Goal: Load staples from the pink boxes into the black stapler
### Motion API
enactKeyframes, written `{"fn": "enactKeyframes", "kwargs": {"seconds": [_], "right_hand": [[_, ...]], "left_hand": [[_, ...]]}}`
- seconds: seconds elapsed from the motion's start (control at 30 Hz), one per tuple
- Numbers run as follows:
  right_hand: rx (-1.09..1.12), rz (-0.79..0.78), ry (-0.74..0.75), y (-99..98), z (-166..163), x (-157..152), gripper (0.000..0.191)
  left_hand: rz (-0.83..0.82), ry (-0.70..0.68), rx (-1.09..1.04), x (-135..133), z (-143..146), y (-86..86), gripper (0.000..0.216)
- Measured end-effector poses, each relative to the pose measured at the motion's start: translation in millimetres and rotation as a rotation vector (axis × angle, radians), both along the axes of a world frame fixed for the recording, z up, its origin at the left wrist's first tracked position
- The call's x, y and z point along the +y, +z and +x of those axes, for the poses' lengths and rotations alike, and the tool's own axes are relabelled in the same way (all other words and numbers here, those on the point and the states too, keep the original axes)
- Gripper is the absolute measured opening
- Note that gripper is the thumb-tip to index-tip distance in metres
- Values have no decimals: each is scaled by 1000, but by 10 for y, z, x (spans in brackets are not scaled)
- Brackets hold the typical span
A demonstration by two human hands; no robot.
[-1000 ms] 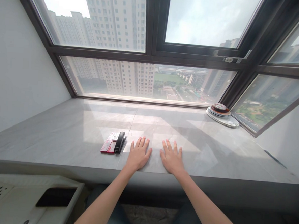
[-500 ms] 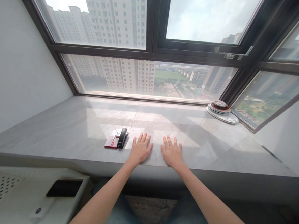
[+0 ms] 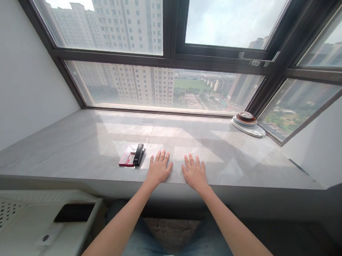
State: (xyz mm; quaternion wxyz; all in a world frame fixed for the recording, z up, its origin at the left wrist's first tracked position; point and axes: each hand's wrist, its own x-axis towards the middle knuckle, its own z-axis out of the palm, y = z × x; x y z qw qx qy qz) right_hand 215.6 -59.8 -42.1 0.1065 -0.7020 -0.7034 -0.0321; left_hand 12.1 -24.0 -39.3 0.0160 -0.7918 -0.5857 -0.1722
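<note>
My left hand (image 3: 159, 168) lies palm down near the front edge of the grey windowsill (image 3: 71, 149), fingers spread and pointing at the window. My right hand (image 3: 195, 171) rests the same way a short gap to its right. Neither holds anything. Just left of my left hand, and apart from it, is a black stapler (image 3: 139, 154). It lies at the right side of several small red-and-white boxes (image 3: 126, 159), partly covering them; I cannot read their labels.
A stack of plates (image 3: 248, 124) sits in the far right corner by the window frame (image 3: 169, 62). A thin dark strip (image 3: 298, 166) lies along the right wall. Below left, a white plastic basket (image 3: 5, 226) holds a black flat object (image 3: 74, 212) and a small white item with a dark round spot (image 3: 45, 238).
The view has shifted slightly, so the window, plates and stapler appear a little further left. Both hands stay flat on the sill; nothing has been picked up.
</note>
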Motion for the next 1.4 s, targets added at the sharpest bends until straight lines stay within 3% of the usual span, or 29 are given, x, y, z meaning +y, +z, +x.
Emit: {"fn": "enactKeyframes", "kwargs": {"seconds": [0.23, 0.53, 0.73, 0.97, 1.17, 1.3, 1.4], "right_hand": [[19, 1, -2, 9, -1, -9, 63], [81, -48, -3, 8, 80, -119, 62], [139, -56, -49, 14, -51, -114, 63], [468, -134, -138, 298, -565, 210, 71], [588, 2, 251, 616, -1481, 569, 84], [536, -70, 310, 721, -2059, 914, 89], [451, -122, 339, 767, -2201, 1152, 75]], "left_hand": [[-6, 16, 11, -146, 12, 11, 61], [38, 55, 27, -519, 28, 25, 60], [2, 44, 42, -415, 19, -13, 61], [-14, -45, -14, -112, 27, -24, 59], [104, -170, -162, -84, -48, -112, 62], [81, -205, -260, -95, -99, -113, 52], [33, -205, -360, -147, -144, -43, 40]]}}
